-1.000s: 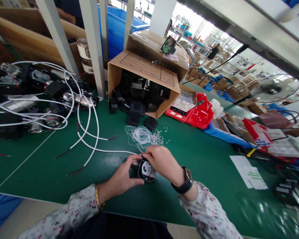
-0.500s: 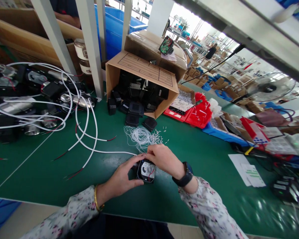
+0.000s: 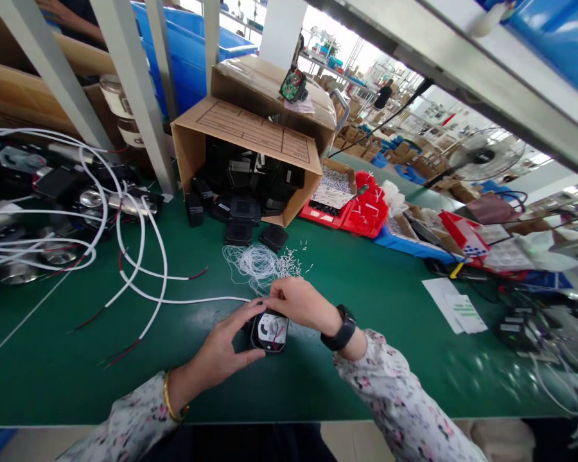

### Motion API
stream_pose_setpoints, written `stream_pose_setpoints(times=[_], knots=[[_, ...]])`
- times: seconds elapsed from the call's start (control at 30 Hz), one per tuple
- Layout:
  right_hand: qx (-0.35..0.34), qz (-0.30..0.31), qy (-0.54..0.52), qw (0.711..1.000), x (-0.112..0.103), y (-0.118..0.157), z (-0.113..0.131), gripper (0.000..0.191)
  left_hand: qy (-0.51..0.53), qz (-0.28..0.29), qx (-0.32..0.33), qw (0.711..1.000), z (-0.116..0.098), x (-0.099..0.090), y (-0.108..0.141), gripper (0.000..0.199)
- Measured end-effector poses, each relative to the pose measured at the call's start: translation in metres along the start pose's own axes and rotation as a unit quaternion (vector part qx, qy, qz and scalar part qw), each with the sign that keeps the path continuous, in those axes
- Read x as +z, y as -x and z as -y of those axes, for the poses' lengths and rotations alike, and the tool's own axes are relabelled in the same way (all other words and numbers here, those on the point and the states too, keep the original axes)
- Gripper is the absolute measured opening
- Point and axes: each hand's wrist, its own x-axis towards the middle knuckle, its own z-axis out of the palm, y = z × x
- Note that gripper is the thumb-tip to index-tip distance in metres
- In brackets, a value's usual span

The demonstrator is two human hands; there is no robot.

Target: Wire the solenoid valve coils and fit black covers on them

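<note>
A black square housing [image 3: 271,332] lies on the green bench with its open face up, showing a pale metal plate and thin red and black wires. My left hand [image 3: 231,340] grips it from the left, thumb at the near edge and fingers at the far edge. Over its far right corner, my right hand [image 3: 301,305] has its fingers bent and pressed together; what they pinch is hidden. A white cable [image 3: 207,299] runs leftward from the housing's far side. Just beyond the hands are a coil of thin clear line [image 3: 253,264] and a pile of small screws [image 3: 288,262].
An open cardboard box [image 3: 250,122] with black covers stands behind. Finished-looking metal and black units [image 3: 58,186] with looped white cables crowd the left. Red trays [image 3: 366,208], a blue tray [image 3: 414,247] and paper sheets [image 3: 455,305] lie on the right.
The whole view has shifted, so bench items appear farther left. Both hands stay at the housing, with only slight finger movement at its far edge.
</note>
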Motion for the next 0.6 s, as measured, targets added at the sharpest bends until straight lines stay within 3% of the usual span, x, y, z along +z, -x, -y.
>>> stream_pose_setpoints(times=[0.2,0.43,0.6], knots=[[-0.009,-0.019,-0.061,0.998,0.008,-0.002,-0.012,0.026,-0.017,0.003,-0.027,0.999,0.0,-0.001,-0.001,0.059],[-0.017,0.014,-0.19,0.982,0.013,0.02,-0.032,0.008,-0.018,0.019,-0.028,0.999,-0.002,0.0,-0.002,0.063],[0.068,0.05,-0.374,0.923,0.029,0.037,-0.035,0.016,-0.042,0.017,-0.026,0.999,0.002,0.002,-0.001,0.064]])
